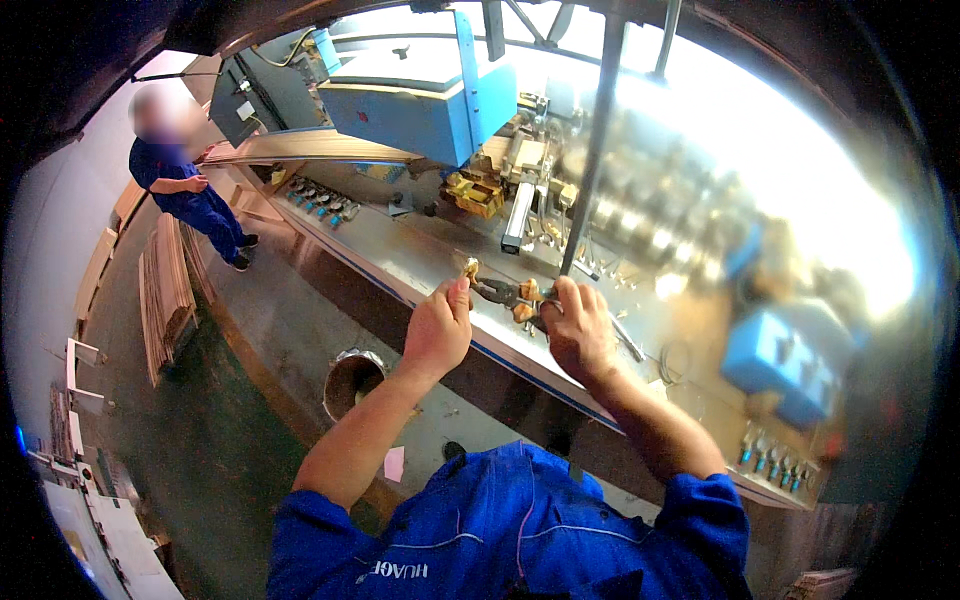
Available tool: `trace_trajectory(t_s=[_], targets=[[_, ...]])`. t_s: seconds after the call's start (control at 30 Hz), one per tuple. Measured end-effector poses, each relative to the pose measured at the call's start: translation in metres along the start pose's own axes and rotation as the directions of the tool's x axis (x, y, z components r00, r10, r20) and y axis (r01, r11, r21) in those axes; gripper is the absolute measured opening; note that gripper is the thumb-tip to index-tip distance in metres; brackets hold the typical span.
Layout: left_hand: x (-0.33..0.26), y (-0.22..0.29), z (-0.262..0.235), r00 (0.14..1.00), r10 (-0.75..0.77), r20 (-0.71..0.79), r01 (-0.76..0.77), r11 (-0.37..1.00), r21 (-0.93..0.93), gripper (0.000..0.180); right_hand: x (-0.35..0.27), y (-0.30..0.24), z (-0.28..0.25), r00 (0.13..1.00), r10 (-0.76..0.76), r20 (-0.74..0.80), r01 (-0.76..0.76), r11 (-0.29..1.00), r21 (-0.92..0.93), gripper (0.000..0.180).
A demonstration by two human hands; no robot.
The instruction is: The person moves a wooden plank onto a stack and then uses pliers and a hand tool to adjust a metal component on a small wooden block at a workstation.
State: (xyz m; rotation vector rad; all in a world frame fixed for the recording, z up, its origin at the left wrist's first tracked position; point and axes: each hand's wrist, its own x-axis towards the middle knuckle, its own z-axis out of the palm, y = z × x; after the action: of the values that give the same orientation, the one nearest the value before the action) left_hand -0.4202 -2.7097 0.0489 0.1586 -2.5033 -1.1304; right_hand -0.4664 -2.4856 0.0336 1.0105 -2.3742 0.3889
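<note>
In front of me, over the machine's metal bed, my right hand is closed around the handles of a pair of pliers. The pliers have dark jaws and worn tan patches near the grip, and they point left. My left hand pinches a small brass-coloured piece between thumb and fingertips. The piece sits right at the tip of the jaws; whether the jaws touch it I cannot tell. Part of the handles is hidden by my right fingers.
A blue machine housing hangs above the bed beside a vertical metal rod. Blue-tipped tool bits stand at the far left and others at the right. A foil-rimmed bin stands below. Another person stands near stacked boards.
</note>
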Motion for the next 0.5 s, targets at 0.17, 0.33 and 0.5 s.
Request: trace_trajectory(t_s=[0.17, 0.33, 0.5], targets=[[0.006, -0.005, -0.002, 0.996, -0.026, 0.083, 0.024, 0.999, 0.022, 0.041, 0.010, 0.017, -0.017, 0.992, -0.115, 0.046, 0.119, 0.989, -0.092, 0.011], [0.004, -0.003, -0.010, 0.984, -0.056, 0.169, 0.070, 0.994, -0.080, 0.034, 0.015, 0.011, -0.029, 0.989, -0.087, 0.121, 0.101, 0.988, -0.116, 0.011], [0.011, -0.001, -0.009, 0.980, 0.001, 0.198, -0.061, 0.953, 0.298, 0.027, 0.028, 0.021, -0.031, 0.958, -0.192, 0.211, 0.247, 0.930, -0.272, 0.015]])
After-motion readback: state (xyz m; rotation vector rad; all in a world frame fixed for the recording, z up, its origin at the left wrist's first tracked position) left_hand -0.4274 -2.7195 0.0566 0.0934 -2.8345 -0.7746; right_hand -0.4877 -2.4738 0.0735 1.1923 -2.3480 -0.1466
